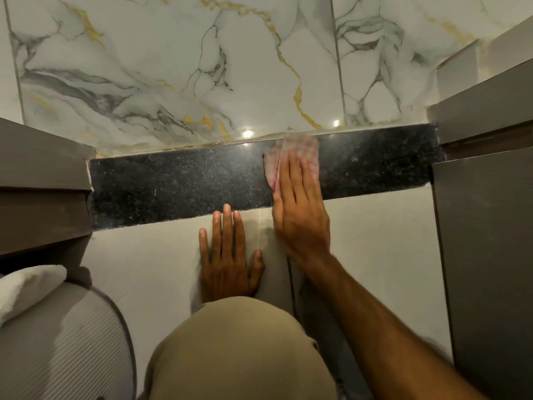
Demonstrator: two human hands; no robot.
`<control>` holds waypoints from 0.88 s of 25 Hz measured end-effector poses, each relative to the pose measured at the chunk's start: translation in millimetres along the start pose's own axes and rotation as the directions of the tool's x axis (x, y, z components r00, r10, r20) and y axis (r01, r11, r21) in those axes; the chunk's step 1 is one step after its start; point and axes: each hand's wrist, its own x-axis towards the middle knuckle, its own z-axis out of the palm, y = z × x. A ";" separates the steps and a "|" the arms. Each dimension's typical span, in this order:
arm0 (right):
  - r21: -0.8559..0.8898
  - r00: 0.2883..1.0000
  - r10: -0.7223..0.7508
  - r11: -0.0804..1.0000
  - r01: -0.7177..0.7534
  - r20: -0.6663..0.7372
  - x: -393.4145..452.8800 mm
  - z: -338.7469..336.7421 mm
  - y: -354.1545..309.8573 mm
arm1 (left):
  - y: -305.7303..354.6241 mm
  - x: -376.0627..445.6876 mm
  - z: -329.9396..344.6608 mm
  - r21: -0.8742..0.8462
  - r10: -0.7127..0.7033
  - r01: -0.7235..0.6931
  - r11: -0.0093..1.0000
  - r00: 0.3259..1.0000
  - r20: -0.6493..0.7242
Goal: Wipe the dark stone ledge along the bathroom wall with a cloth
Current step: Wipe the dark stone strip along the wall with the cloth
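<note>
A speckled dark stone ledge [173,186] runs across the view at the foot of the marble-patterned wall. My right hand [300,209] lies flat on a pink-and-white checked cloth [291,153], pressing it onto the right half of the ledge; the cloth looks blurred. My left hand [229,255] rests flat, fingers apart, on the pale tiled face below the ledge, its fingertips just touching the ledge's front edge. It holds nothing.
Grey cabinets flank the ledge at left [43,180] and right [484,226]. A grey ribbed bin [66,342] with a white towel [26,290] on it sits at the lower left. My knee in beige trousers [236,350] fills the bottom centre.
</note>
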 end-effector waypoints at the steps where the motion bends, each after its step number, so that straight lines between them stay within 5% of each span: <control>1: -0.007 1.000 0.007 1.000 -0.007 -0.001 -21.0 -1.6 2.6 | 0.2 -0.1 -0.7 -0.001 -0.004 0.004 1.000 1.000 0.005; 4: -0.027 0.966 0.208 0.976 -0.215 -0.156 -21.2 -7.7 3.0 | 0.4 0.8 -5.0 -0.017 -0.005 0.006 1.000 1.000 0.012; 6: 0.045 0.942 0.304 0.953 -0.301 -0.143 26.4 -8.5 -14.9 | 0.6 0.5 -6.5 -0.010 -0.013 0.013 1.000 1.000 0.007; 9: 0.072 0.998 -0.053 0.996 0.050 0.031 42.1 4.6 -35.6 | 1.7 0.2 -9.8 -0.012 -0.046 0.046 0.999 0.999 0.004; 11: 0.068 0.949 -0.305 0.951 0.301 0.076 14.4 2.5 -17.3 | 3.0 -0.2 -15.4 -0.025 -0.072 0.072 0.997 0.997 0.018; 12: 0.073 0.946 -0.308 0.951 0.302 0.101 -0.3 -3.0 -5.3 | 2.7 -0.1 -17.6 -0.030 -0.078 0.078 0.996 0.997 0.023; 17: 0.070 0.996 0.090 0.993 -0.091 0.025 25.2 0.1 -50.9 | -5.6 -15.3 -17.1 -0.024 -0.136 0.137 0.990 0.990 0.038; 19: 0.093 0.995 -0.096 0.991 0.092 0.037 36.8 11.4 -86.4 | -11.4 -26.1 -11.8 0.001 -0.157 0.157 0.988 0.987 0.024; 22: 0.079 0.904 -0.416 0.909 0.409 0.102 14.8 12.6 -67.8 | -22.1 -38.7 -9.0 -0.035 -0.229 0.229 0.973 0.973 0.002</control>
